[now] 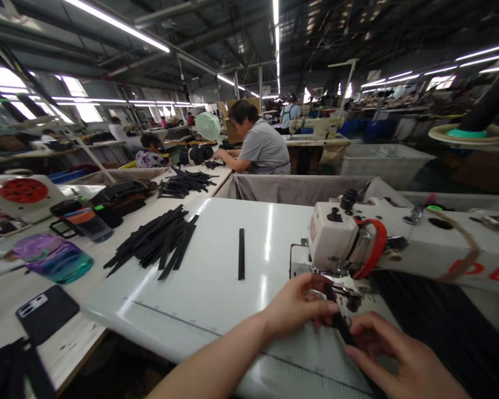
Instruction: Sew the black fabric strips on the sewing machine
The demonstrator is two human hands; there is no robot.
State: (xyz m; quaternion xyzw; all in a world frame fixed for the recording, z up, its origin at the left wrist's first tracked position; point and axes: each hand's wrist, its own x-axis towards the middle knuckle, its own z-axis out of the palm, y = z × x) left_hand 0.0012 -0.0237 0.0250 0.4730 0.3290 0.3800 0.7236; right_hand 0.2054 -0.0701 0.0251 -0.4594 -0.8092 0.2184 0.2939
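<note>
At the needle end of a white sewing machine (336, 235), a black fabric strip (341, 327) runs between my two hands. My left hand (301, 305) pinches its far end with thumb and fingers, close to the presser foot. Lower down, my right hand (386, 349) grips the near end between thumb and forefinger. One more black strip (241, 254) lies alone on the white machine table (216, 299), left of my hands. A heap of such strips (153, 241) is spread further left. Dark material (436, 327) lies under the machine arm, to the right of my right hand.
A phone (47, 313), a purple and teal bottle (52, 257) and another bottle (87, 221) stand or lie on the left table. More strips (187, 182) lie further back. Behind a grey cloth-lined bin (299, 189), a co-worker (264, 141) leans over a table.
</note>
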